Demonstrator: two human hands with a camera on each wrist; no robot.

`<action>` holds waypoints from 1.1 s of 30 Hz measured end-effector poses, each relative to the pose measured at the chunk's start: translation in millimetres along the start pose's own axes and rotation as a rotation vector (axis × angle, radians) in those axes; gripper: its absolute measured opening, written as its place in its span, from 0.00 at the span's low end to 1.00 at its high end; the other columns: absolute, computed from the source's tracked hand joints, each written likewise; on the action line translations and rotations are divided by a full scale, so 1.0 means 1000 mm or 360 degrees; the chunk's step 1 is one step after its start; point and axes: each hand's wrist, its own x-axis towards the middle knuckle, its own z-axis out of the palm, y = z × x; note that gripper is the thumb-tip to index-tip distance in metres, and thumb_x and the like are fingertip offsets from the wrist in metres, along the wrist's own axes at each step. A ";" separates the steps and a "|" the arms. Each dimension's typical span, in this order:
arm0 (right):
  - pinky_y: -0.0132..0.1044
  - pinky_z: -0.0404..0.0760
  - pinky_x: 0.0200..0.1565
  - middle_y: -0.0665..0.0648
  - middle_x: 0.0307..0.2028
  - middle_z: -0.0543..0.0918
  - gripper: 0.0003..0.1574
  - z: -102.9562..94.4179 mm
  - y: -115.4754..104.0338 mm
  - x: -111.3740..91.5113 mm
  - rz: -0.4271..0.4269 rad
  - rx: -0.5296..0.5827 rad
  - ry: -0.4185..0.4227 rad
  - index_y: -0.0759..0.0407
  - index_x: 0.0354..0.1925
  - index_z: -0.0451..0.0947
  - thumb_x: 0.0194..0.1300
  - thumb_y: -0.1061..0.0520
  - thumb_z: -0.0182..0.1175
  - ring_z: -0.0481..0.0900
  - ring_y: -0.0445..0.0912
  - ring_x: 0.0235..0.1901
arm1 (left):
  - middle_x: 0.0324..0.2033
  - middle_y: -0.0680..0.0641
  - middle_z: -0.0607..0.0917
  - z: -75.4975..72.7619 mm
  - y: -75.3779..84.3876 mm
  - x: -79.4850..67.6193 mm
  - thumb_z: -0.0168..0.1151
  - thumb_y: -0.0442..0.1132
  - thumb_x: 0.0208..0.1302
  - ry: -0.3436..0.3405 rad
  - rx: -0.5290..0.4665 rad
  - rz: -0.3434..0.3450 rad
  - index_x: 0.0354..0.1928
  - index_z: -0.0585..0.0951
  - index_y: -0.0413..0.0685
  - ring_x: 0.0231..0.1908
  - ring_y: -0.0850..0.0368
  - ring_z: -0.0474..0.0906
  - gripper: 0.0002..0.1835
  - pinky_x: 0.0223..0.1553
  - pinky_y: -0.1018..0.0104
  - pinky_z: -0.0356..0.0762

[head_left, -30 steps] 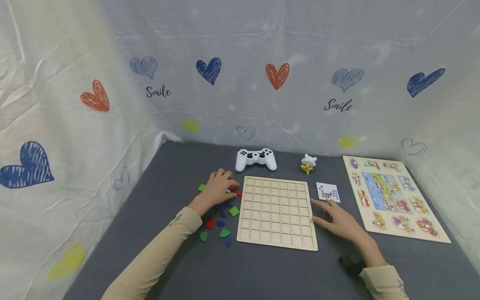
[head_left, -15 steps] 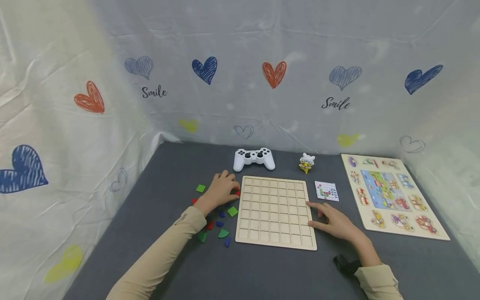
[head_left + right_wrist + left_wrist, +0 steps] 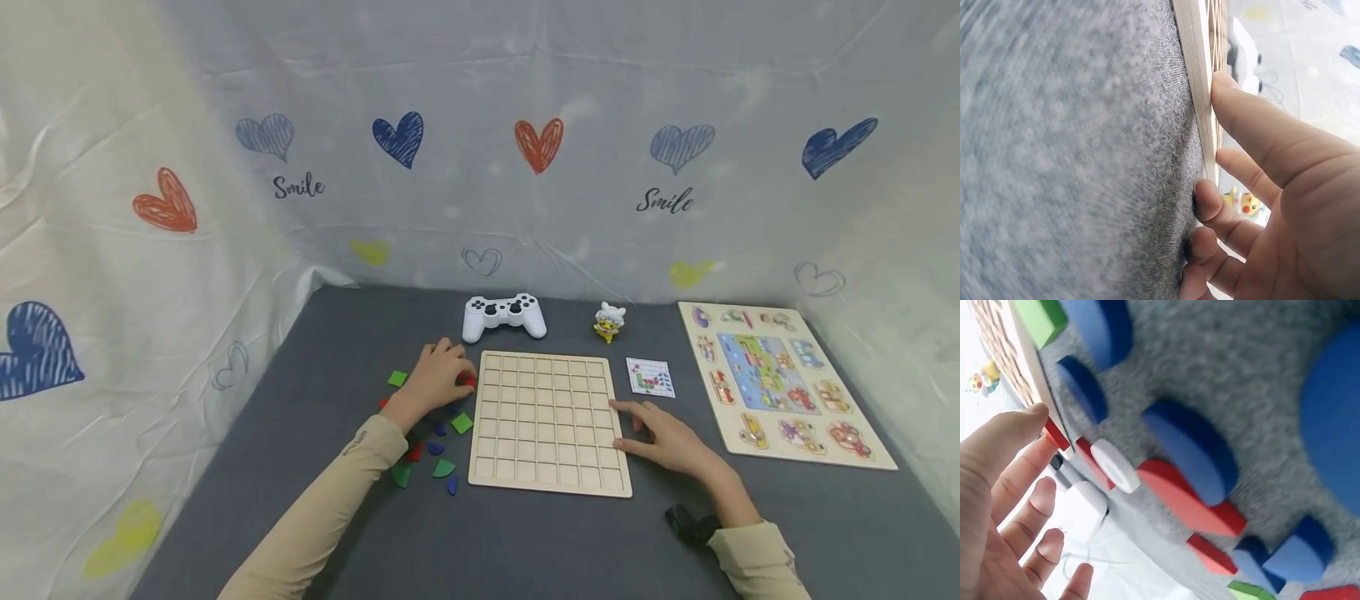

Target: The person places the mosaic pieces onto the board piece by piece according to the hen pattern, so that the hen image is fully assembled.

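Observation:
Between thumb and index finger, my left hand pinches a small red piece beside the upper left edge of the wooden grid board. Its other fingers are spread in the left wrist view. Around and below that hand lie loose flat pieces, among them a green square, a green quarter circle and a blue piece. On the board's right edge rest the thumb and index fingertips of my right hand; its remaining fingers are loosely bent near the cloth. No pieces show in the board's cells.
A white game controller and a small figurine stand behind the board. A printed pattern card lies to its right, and further right is a picture puzzle board. Hanging cloth with hearts borders the table.
My left hand has closed on a red piece and moved slightly toward the board's left edge. The right hand stays at the board's edge. The head view has shifted a little.

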 end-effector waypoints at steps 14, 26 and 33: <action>0.29 0.59 0.24 0.48 0.28 0.65 0.39 -0.002 0.003 0.000 0.0032 0.0003 -0.0011 0.53 0.63 0.67 0.57 0.41 0.63 0.57 0.36 0.22 | 0.34 0.56 0.75 -0.003 0.018 0.006 0.67 0.55 0.52 -0.0017 -0.0086 0.0067 0.39 0.85 0.64 0.38 0.57 0.62 0.13 0.51 0.47 0.63; 0.29 0.58 0.24 0.49 0.28 0.65 0.38 0.001 0.002 0.000 0.0025 0.0022 -0.0007 0.53 0.63 0.67 0.57 0.41 0.63 0.57 0.36 0.21 | 0.36 0.56 0.76 0.005 0.029 0.010 0.67 0.56 0.51 -0.0032 -0.0058 0.0075 0.38 0.85 0.65 0.39 0.57 0.64 0.12 0.50 0.50 0.65; 0.29 0.58 0.24 0.49 0.28 0.65 0.38 0.001 0.001 0.000 0.0025 0.0019 0.0001 0.53 0.62 0.68 0.57 0.41 0.63 0.57 0.36 0.22 | 0.33 0.55 0.74 0.004 0.034 0.011 0.68 0.54 0.50 0.0009 -0.0098 0.0079 0.36 0.86 0.63 0.35 0.57 0.62 0.11 0.44 0.53 0.65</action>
